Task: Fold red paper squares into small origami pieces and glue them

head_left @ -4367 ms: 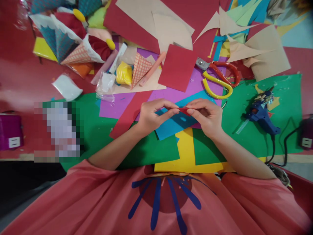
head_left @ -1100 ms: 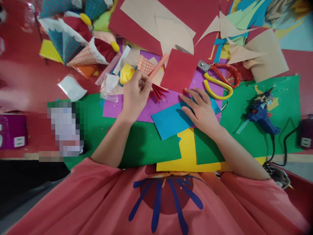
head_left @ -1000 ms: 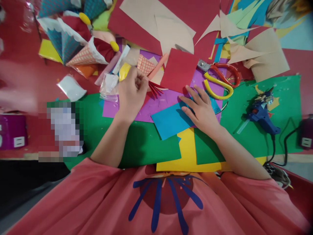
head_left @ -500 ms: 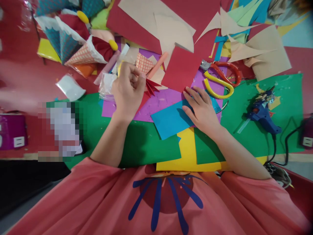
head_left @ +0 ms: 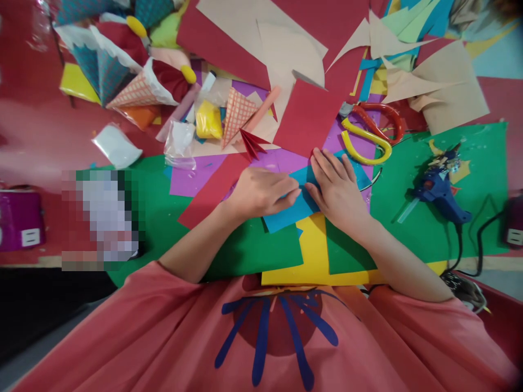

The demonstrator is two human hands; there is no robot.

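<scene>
My left hand (head_left: 265, 191) is closed, its fingertips pinched together over a blue sheet of paper (head_left: 284, 216). What the pinch holds, if anything, is hidden. My right hand (head_left: 338, 190) lies flat with fingers stretched out, pressing on the blue paper. Its fingertips reach the lower edge of a red square of paper (head_left: 307, 117). A folded red paper piece (head_left: 251, 145) sits just beyond my left hand, beside a checkered paper cone (head_left: 237, 113). Under my left wrist runs a red paper strip (head_left: 204, 204).
Red-and-yellow-handled scissors (head_left: 370, 130) lie past my right hand. A blue glue gun (head_left: 439, 190) with its cord rests on the green sheet (head_left: 392, 228) at right. Filled paper cones (head_left: 137, 90) crowd the back left, near a yellow packet (head_left: 208, 120). Beige paper scraps (head_left: 453, 92) cover the back right.
My left hand has come down and right, from in front of the yellow packet to the blue paper. The packet and cone are now uncovered. My right hand has barely moved.
</scene>
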